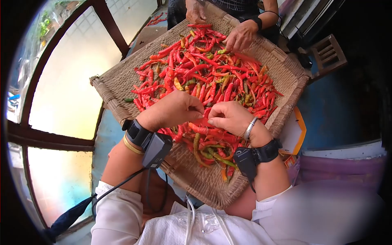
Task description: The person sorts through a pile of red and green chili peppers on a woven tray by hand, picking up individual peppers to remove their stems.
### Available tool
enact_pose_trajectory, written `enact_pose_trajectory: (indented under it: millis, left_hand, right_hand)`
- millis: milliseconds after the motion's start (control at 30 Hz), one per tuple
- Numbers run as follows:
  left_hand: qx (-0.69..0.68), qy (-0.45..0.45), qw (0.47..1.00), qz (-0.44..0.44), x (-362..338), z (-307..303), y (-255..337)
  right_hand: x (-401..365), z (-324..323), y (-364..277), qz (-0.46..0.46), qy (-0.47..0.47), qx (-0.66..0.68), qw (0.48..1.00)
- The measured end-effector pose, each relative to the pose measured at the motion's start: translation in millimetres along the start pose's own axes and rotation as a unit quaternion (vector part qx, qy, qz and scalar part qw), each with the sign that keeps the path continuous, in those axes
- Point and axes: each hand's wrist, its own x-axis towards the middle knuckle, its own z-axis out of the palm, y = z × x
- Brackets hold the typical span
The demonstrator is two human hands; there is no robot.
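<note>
several greenish chilies (220, 158) lie toward the near end of a big woven tray (204, 194). just past those, the left hand (175, 108) and right hand (234, 119) hover over the red chilies (197, 68), fingers (218, 121) pinched, though i can't tell if they've got one gripped. the pile spreads on across the tray to another person's hands (241, 36).

Between the hands (232, 117), a red pepper (201, 121) (blurred) shows only in part.
</note>
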Motion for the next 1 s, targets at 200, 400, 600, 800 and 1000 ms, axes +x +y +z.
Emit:
enact_pose_trajectory:
  millis: [200,400,600,800,1000]
  left_hand:
    - [-0.033,0.063,0.997,-0.005,1,8,-6]
    - [0.196,-0.046,0.98,-0.008,-1,21,-35]
    - [0.293,-0.152,0.939,-0.102,1,29,-29]
    - [0.159,-0.117,0.98,-0.021,-1,-4,-26]
    - [-0.091,0.131,0.982,-0.102,6,-39,-25]
  right_hand:
    - [12,11,7,0.013,-0.105,0.075,0.992]
    - [14,19,8,0.082,-0.077,-0.227,0.967]
    - [13,27,-7,0.099,-0.163,-0.214,0.958]
    - [7,25,-3,0.078,-0.196,-0.239,0.948]
    - [3,28,3,0.036,-0.187,-0.215,0.958]
